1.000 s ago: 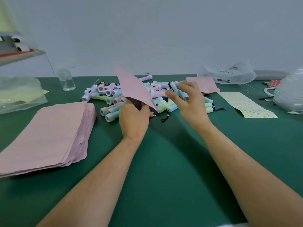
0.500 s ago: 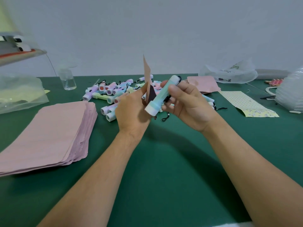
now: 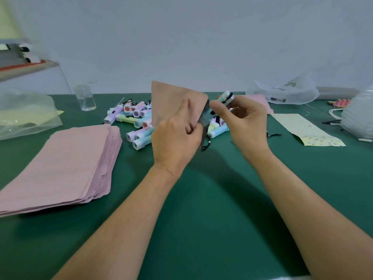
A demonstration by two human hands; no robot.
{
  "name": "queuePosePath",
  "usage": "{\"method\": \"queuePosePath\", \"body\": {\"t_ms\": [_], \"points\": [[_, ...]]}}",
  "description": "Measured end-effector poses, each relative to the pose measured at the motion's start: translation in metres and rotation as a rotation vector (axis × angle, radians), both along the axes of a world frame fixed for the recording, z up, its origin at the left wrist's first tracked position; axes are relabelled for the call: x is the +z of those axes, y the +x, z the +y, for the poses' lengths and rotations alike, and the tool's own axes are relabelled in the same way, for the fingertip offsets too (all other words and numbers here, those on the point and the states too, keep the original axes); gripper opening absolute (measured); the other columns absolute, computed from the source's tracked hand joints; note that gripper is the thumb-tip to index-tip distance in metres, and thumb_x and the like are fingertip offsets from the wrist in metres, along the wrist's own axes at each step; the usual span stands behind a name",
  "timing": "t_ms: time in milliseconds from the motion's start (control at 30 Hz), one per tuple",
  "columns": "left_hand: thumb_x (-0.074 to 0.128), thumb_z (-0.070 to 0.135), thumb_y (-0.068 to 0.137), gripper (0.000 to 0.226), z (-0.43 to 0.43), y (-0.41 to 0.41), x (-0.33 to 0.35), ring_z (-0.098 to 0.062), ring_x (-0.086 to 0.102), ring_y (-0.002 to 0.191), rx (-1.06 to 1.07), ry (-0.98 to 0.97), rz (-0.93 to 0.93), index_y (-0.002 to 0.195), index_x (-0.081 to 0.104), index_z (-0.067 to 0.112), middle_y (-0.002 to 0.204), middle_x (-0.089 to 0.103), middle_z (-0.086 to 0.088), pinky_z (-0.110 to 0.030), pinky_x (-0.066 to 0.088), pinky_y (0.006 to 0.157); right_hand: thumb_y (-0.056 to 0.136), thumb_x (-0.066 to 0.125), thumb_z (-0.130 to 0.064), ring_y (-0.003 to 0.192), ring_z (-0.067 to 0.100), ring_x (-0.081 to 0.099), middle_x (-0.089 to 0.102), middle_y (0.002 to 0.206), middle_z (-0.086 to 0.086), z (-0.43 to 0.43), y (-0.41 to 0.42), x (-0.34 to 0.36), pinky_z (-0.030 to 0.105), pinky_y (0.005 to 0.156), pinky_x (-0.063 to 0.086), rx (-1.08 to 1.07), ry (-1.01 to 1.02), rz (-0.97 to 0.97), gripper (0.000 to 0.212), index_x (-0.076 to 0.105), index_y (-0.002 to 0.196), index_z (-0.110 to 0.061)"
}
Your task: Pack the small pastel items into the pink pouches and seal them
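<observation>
My left hand [image 3: 177,136] holds a pink pouch [image 3: 171,102] upright above the green table, its mouth facing right. My right hand [image 3: 244,122] pinches a mint-green pastel item [image 3: 227,97] with a black cord, and the item's lower end is inside the pouch mouth. Behind both hands lies a heap of pastel items [image 3: 137,120] in pink, purple, green and blue. A thick stack of flat pink pouches [image 3: 66,158] lies at the left.
A small clear bottle [image 3: 85,98] stands at the back left beside a clear plastic bag [image 3: 24,114]. A patterned yellow sheet [image 3: 302,130], another pink pouch [image 3: 260,102], a white plastic bag [image 3: 286,91] and stacked clear plastic [image 3: 359,118] occupy the right.
My right hand picked a mint-green item from the heap and brought it to the pouch. The pouch turned broadside and the item's end went into its mouth.
</observation>
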State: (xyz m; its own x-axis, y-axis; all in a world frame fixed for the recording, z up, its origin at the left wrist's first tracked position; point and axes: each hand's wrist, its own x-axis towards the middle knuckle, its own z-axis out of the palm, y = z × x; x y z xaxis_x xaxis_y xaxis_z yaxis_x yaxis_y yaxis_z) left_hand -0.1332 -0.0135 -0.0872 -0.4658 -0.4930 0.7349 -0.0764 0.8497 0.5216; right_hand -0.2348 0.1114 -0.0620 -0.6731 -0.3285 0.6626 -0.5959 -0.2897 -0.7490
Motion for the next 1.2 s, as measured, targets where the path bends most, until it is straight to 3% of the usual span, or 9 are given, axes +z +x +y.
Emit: {"method": "queuePosePath", "body": {"t_ms": [167,300,467,567,633,800,967,1100,1200], "points": [[0.051,0.028,0.094,0.063,0.009,0.002,0.003,-0.024,0.043,0.050,-0.032,-0.054,0.050,0.156,0.049,0.031,0.048,0.042,0.006,-0.039,0.052,0.055,0.085,0.085,-0.036,0.059,0.020,0.062,0.072,0.074,-0.006,-0.006,0.002,-0.011,0.031,0.053,0.047,-0.129,0.094,0.260,0.024,0.072,0.087,-0.016],[0.054,0.024,0.096,0.055,0.010,0.004,0.003,-0.022,0.037,0.049,-0.044,-0.026,0.087,0.151,0.057,0.031,0.046,0.034,0.008,-0.041,0.051,0.055,0.087,0.080,-0.045,0.050,0.017,0.054,0.065,0.068,-0.016,-0.006,-0.002,-0.018,0.033,0.047,0.045,-0.215,0.192,0.339,0.028,0.061,0.090,-0.025],[0.050,0.028,0.094,0.057,0.016,0.002,0.006,-0.020,0.050,0.050,-0.148,0.089,0.137,0.151,0.058,0.027,0.048,0.044,0.010,-0.042,0.055,0.061,0.083,0.082,-0.048,0.063,0.017,0.056,0.064,0.071,-0.010,-0.005,0.002,-0.012,0.040,0.057,0.049,-0.561,0.125,0.531,0.033,0.078,0.095,-0.018],[0.048,0.027,0.096,0.055,0.020,0.000,0.004,-0.013,0.033,0.048,-0.154,0.076,0.151,0.150,0.059,0.022,0.051,0.034,0.013,-0.038,0.044,0.056,0.078,0.082,-0.055,0.063,0.009,0.058,0.064,0.069,-0.022,-0.004,0.009,-0.004,0.034,0.064,0.047,-0.616,0.159,0.404,0.047,0.064,0.104,-0.021],[0.046,0.026,0.098,0.055,0.024,0.001,0.004,-0.019,0.028,0.051,-0.146,0.024,0.120,0.151,0.057,0.018,0.054,0.030,0.008,-0.036,0.037,0.056,0.078,0.081,-0.052,0.068,0.010,0.056,0.059,0.062,-0.027,-0.004,0.011,-0.004,0.033,0.064,0.041,-0.649,0.174,0.441,0.053,0.054,0.107,-0.016],[0.050,0.016,0.097,0.054,0.030,0.002,0.005,-0.027,0.033,0.051,-0.161,-0.031,0.094,0.150,0.057,0.007,0.053,0.036,0.000,-0.046,0.045,0.052,0.077,0.052,-0.051,0.058,0.029,0.060,0.066,0.063,-0.006,-0.004,0.011,0.001,0.036,0.053,0.047,-0.627,0.469,0.518,0.067,0.027,0.136,-0.033],[0.052,0.011,0.097,0.051,0.039,0.004,0.003,-0.034,0.051,0.047,-0.236,-0.047,0.094,0.146,0.061,0.007,0.052,0.055,-0.010,-0.049,0.051,0.053,0.077,0.056,-0.017,0.047,0.029,0.046,0.052,0.056,0.003,-0.004,0.010,0.000,0.024,0.045,0.020,-0.802,0.667,0.608,0.078,0.037,0.152,-0.019],[0.057,0.010,0.096,0.050,0.042,0.001,0.002,-0.024,0.040,0.046,-0.207,-0.083,0.106,0.145,0.063,0.010,0.050,0.042,0.003,-0.037,0.042,0.048,0.079,0.055,-0.018,0.056,0.031,0.051,0.059,0.067,0.007,-0.001,0.011,0.003,0.027,0.046,0.023,-0.740,0.736,0.565,0.074,0.036,0.151,-0.020],[0.060,0.011,0.096,0.046,0.039,0.000,0.000,-0.015,0.036,0.050,-0.175,-0.076,0.137,0.142,0.066,0.013,0.051,0.033,0.014,-0.033,0.042,0.051,0.077,0.059,-0.019,0.068,0.031,0.057,0.063,0.071,-0.002,0.000,0.013,0.004,0.035,0.053,0.041,-0.608,0.719,0.496,0.073,0.041,0.148,-0.024]]}}
